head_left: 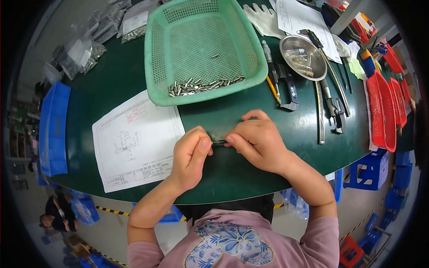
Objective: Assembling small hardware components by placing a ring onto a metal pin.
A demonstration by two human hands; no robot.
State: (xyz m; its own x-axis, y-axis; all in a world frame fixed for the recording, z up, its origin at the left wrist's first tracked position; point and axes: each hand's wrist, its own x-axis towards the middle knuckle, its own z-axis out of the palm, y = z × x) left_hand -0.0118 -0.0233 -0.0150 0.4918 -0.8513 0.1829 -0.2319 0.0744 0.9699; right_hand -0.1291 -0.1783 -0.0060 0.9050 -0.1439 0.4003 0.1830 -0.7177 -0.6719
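Green bench [103, 89]: I see my left hand [191, 156] and right hand [259, 142] both pinching one small pin [219, 142] between them, its long axis left-right, just below the basket [156, 67] of pins.

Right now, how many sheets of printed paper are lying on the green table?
2. One drawing sheet lies left of the hands, near the table's front edge. Another paper sheet lies at the far side, right of the green basket, partly under tools. Others may be hidden.
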